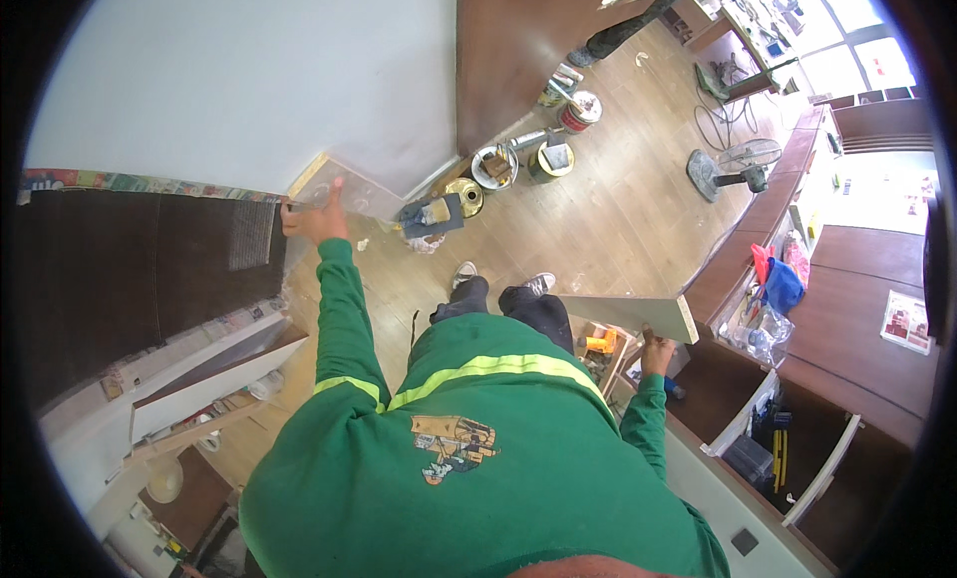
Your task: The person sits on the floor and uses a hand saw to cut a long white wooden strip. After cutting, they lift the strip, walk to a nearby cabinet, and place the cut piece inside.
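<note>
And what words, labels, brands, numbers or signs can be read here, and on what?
None reads clearly enough to quote.
Newsprint strip along the dark panel's upper edge: partial lettering, no whole word legible.
Printed sheet on the brown surface: too small.
Red can: markings too small.
Green top: machine picture, no legible lettering.

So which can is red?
The whitish-topped red can, farther from the person's shoes than the gold tin; that tin and the yellowish can aren't red.

Flr fan [733, 176] — cans [573, 121] nr brn panel [510, 60]
</note>
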{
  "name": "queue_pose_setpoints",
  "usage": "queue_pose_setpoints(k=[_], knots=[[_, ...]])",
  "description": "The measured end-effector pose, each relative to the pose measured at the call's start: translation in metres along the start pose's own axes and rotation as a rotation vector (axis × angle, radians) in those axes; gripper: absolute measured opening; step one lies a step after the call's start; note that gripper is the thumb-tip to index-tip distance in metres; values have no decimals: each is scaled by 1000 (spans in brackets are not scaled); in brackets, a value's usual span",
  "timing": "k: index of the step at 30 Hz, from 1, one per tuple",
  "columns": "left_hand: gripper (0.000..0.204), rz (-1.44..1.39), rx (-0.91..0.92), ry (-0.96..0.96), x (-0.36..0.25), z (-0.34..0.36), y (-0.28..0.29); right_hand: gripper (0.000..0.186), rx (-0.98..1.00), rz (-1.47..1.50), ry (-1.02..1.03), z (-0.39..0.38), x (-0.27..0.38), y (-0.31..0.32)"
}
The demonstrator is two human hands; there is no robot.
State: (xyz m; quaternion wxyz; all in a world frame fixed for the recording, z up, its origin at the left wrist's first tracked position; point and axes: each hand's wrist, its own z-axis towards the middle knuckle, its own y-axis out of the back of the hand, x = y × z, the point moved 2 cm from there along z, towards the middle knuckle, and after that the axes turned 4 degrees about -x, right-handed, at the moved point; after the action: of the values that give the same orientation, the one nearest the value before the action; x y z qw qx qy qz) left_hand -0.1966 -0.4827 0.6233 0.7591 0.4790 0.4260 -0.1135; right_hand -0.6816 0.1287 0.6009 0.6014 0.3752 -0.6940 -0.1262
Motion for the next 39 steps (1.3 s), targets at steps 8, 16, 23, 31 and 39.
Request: queue_pose_setpoints(k=[8,16,23,31,39], knots=[[142,124,149,259,46,-27,-11,36,-12,34,36,-12,23,20],[71,84,1201,347,89,-196,-92,24,61,-205,120,32,34,48],[58,-284,1649,-520,-241,-382,-99,31,120,14,191,99,89,80],[56,-749,1967,-583,-404,-529,-107,32,141,161,316,166,163,111],[49,-1040,1953,-113,-495,-591,-149,35,53,105,357,258,196,117]])
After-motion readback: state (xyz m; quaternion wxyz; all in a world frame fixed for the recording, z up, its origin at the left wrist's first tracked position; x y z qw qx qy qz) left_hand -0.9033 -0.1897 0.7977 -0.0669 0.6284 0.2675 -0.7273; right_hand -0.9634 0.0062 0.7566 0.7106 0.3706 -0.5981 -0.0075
